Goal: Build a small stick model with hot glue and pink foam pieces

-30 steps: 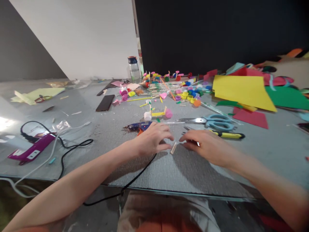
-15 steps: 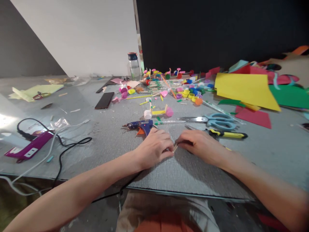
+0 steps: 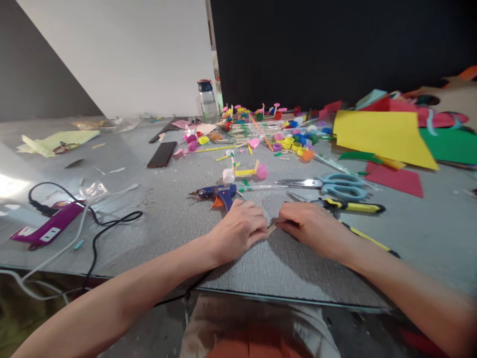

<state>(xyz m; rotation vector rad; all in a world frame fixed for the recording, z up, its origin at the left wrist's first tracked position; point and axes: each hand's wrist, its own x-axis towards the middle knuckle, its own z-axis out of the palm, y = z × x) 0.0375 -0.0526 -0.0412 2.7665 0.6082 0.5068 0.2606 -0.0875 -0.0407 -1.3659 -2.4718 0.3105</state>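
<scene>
Low over the grey table, my left hand (image 3: 241,224) and my right hand (image 3: 306,222) face each other with curled fingers. Between their fingertips runs a thin, pale wooden stick (image 3: 272,229), pinched at both ends; its ends are hidden in the fingers. Just beyond my left hand lies a blue glue gun (image 3: 219,191) with an orange trigger. Yellow-and-black pliers (image 3: 352,206) lie beside and partly behind my right hand. Farther off stands a small construction of sticks and bottle caps (image 3: 245,173), with a white cap and a pink cap at its near corners.
Blue-handled scissors (image 3: 341,187) lie beyond the pliers. A pile of coloured caps (image 3: 296,144) and sticks spreads at the back, near a water bottle (image 3: 207,102). Coloured sheets (image 3: 380,136) are at right. A phone (image 3: 162,154), a purple power strip (image 3: 52,229) and cables occupy the left.
My right hand has shifted slightly right, away from my left, so the gap between them is wider and more of the stick shows. More of the pliers' lower handle is visible.
</scene>
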